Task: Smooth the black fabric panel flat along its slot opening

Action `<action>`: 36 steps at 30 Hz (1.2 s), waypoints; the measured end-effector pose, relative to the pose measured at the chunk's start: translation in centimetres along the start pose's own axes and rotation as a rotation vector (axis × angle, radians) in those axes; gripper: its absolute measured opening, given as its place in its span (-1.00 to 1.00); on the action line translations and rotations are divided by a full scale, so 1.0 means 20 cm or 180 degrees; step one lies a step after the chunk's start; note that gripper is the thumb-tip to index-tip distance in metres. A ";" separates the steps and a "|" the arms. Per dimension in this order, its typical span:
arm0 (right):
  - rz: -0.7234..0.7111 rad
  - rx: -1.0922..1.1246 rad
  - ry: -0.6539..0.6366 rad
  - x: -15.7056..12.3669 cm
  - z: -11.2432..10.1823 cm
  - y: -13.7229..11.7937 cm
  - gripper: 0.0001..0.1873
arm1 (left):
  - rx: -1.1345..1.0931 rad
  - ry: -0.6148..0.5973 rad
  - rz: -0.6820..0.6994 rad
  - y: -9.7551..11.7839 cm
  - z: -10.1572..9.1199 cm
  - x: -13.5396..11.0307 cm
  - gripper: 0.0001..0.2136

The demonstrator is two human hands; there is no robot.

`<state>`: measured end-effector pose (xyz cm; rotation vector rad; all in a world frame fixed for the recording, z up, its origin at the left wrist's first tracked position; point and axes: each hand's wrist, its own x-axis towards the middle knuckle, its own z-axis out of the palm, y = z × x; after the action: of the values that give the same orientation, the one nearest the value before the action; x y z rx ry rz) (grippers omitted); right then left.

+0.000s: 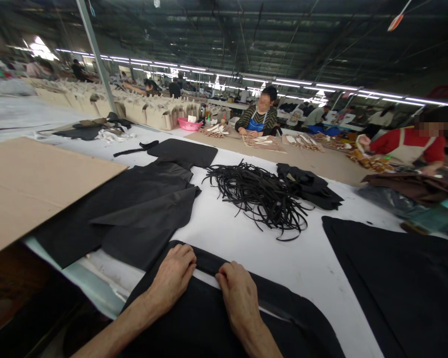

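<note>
Both my hands rest on a black fabric piece [209,328] at the near edge of a white table [246,233]. My left hand [173,276] has its fingers curled over the folded top edge of the fabric. Close beside it, my right hand [237,291] curls its fingertips onto the same fold. A narrow black band [283,298] runs along that edge to the right.
A tangled pile of black straps [261,196] lies mid-table, with more black fabric pieces to the left [142,209] and right [403,278]. Brown cardboard [26,184] covers the left side. Two seated people [259,119] [414,144] work at the far tables.
</note>
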<state>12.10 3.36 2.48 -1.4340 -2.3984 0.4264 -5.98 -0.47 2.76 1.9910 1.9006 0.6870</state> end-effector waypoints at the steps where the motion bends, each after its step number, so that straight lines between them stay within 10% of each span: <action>1: 0.0005 -0.0001 -0.0009 0.00 0.00 0.00 -0.82 | 0.0004 -0.0008 0.0006 0.00 0.00 0.00 -0.85; 36: -0.0105 -0.0172 0.0169 -0.01 0.03 0.01 -0.82 | 0.0159 0.0056 -0.0234 0.03 0.02 0.01 -0.87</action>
<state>12.16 3.25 1.90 -1.4079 -2.4049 0.3136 -5.30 -0.32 2.69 1.9398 2.0090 0.6459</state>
